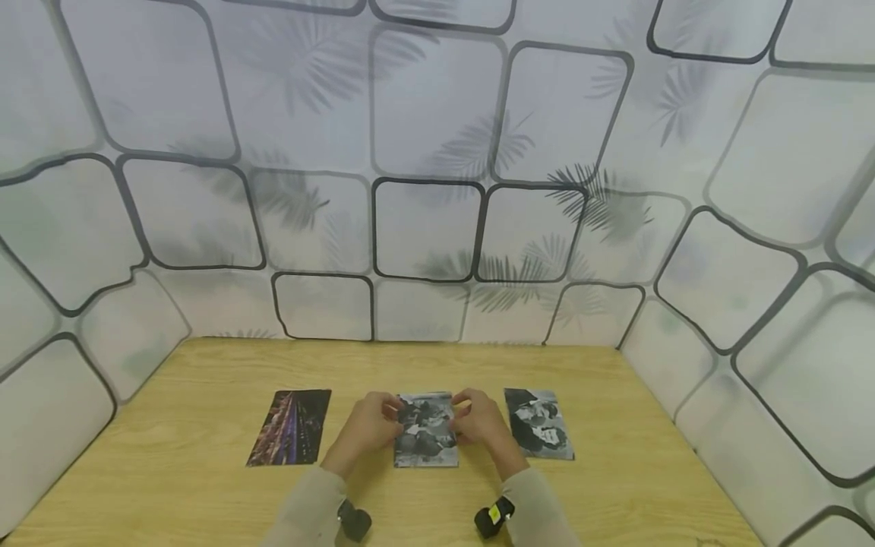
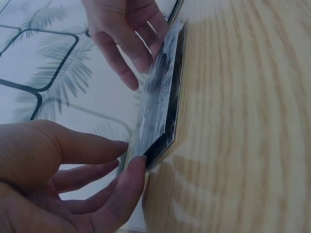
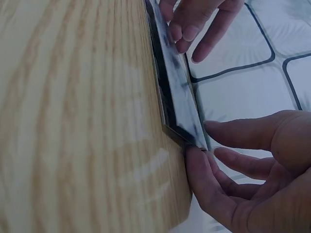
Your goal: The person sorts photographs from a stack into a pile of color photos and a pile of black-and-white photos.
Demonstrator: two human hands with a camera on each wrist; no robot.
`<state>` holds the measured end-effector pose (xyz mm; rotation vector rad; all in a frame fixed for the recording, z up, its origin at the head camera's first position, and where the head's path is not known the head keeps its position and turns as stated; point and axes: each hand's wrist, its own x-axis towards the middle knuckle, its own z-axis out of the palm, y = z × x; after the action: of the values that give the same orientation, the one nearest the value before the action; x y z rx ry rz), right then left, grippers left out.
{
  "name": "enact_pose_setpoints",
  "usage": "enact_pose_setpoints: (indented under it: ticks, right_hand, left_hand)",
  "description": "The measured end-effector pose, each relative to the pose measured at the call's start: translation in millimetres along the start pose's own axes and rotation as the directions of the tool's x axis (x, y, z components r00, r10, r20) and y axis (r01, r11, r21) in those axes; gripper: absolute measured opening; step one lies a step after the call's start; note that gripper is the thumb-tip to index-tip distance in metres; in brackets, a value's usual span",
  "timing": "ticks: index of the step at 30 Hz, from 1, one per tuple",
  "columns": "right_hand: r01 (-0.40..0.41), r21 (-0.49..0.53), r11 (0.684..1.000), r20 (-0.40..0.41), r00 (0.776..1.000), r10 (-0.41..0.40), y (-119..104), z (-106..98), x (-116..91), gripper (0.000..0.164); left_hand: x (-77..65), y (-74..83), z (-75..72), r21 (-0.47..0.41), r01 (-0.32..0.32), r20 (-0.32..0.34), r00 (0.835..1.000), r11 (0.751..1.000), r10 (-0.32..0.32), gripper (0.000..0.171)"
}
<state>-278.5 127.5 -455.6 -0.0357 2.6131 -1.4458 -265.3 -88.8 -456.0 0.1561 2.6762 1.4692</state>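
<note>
At the middle of the table lies a small stack of photos [image 1: 425,441], topped by a black-and-white print of people. My left hand [image 1: 374,422] holds the stack's left edge, with its thumb and bent fingers at the side. Opposite it, my right hand [image 1: 478,418] has its thumb and curled fingers at the right edge. From the left wrist, the photos [image 2: 158,104] appear as offset layers close over the wood, with the thumb [image 2: 127,182] at a corner. In the right wrist view, the right thumb [image 3: 199,167] meets the corner, its fingertips beside the edge.
A colour photo of a lit night scene [image 1: 290,429] lies to the left. To the right is another black-and-white photo [image 1: 540,425] of people. The wooden table [image 1: 410,365] ends against a patterned fabric backdrop [image 1: 427,228], which also closes in both sides.
</note>
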Motion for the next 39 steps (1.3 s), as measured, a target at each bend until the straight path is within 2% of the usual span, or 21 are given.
enact_pose_setpoints:
  ticks: [6, 11, 21, 24, 27, 33, 39]
  right_hand:
    - [0.029, 0.026, 0.999, -0.017, 0.999, -0.029, 1, -2, -1, 0.051]
    - [0.073, 0.053, 0.996, -0.025, 0.997, -0.071, 2, -3, -1, 0.048]
    - [0.083, 0.102, 0.991, -0.031, 0.996, -0.08, 1, -7, -2, 0.045]
    - [0.09, 0.155, 0.984, -0.039, 0.996, -0.085, -1, -13, -4, 0.045]
    - [0.091, 0.181, 0.979, -0.043, 0.996, -0.084, -2, -23, -5, 0.047]
    - [0.093, 0.09, 0.992, -0.043, 0.995, -0.089, -1, -47, -9, 0.048]
    - [0.122, -0.011, 0.992, -0.037, 0.992, -0.122, -2, -72, -14, 0.05]
  left_hand:
    - [1.6, -1.0, 0.9, -0.027, -0.013, 0.008, 1.0, 1.0, 0.013, 0.035]
    - [2.8, -2.4, 2.2, -0.036, -0.034, -0.011, 0.999, 0.999, 0.034, 0.034]
    - [3.5, -2.5, -1.1, -0.075, -0.032, -0.01, 0.999, 0.997, 0.031, 0.038]
    - [3.7, -1.2, 0.6, -0.119, -0.063, 0.012, 0.998, 0.991, 0.064, 0.041]
    - [3.5, 1.7, 5.9, -0.169, -0.12, 0.04, 0.991, 0.978, 0.129, 0.043]
    - [2.9, 10.7, 19.5, -0.24, -0.206, 0.065, 0.972, 0.949, 0.227, 0.044]
    - [5.0, 27.2, 32.0, -0.228, -0.242, 0.084, 0.96, 0.943, 0.266, 0.045]
